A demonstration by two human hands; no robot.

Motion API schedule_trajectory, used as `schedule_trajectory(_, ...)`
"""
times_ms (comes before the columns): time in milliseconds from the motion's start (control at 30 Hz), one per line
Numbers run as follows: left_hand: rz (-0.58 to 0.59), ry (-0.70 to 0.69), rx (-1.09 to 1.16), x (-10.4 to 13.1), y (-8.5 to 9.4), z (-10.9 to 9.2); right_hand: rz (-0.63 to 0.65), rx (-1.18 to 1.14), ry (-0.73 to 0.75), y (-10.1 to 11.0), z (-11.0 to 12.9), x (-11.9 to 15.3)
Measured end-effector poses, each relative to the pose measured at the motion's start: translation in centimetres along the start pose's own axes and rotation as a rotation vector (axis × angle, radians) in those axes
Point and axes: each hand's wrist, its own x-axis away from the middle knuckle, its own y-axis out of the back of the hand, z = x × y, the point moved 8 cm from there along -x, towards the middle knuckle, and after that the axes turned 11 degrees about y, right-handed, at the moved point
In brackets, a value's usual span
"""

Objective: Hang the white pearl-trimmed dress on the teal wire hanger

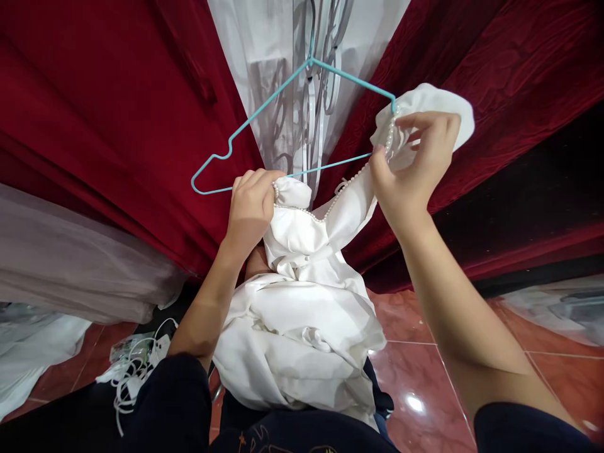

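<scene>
A white dress (302, 308) with a pearl-trimmed neckline lies bunched over my lap, its upper part lifted toward a light-blue hanger (271, 99). The hanger hangs by its hook from white metalwork. My right hand (413, 163) pinches the pearl-edged strap by the puffed sleeve (436, 104), at the hanger's right end, which sits inside that strap. My left hand (252, 204) is closed on the dress's other shoulder, beside the hanger's lower bar. The hanger's left end is bare of cloth. My left fingertips are partly hidden behind the fabric.
Dark red curtains (117, 113) hang on both sides of white ornamental metalwork (311, 119). Tangled white cables (129, 384) lie at lower left on a black surface. Pale sheer fabric (70, 251) hangs at left, above a red tiled floor (410, 365).
</scene>
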Motion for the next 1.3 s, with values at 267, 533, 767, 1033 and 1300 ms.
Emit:
schedule_trajectory(267,0.042,0.016,-0.080,-0.4,1.8,0.2,-0.079,0.130,-0.038,3.0,-5.0,-4.6)
schedule_trajectory(533,0.056,-0.003,-0.029,-0.7,2.6,0.7,0.303,-0.096,-0.144,3.7,-7.9,1.3)
schedule_trajectory(767,0.089,-0.004,0.008,-1.5,1.2,1.5,0.433,-0.336,0.030,1.0,3.3,1.3)
schedule_trajectory(1033,-0.125,-0.156,0.094,0.7,2.7,2.9,0.441,-0.275,-0.084,-3.3,3.9,1.4)
schedule_trajectory(1300,0.109,0.441,0.589,5.6,0.8,10.3,0.486,-0.226,-0.088,-1.1,3.7,0.3)
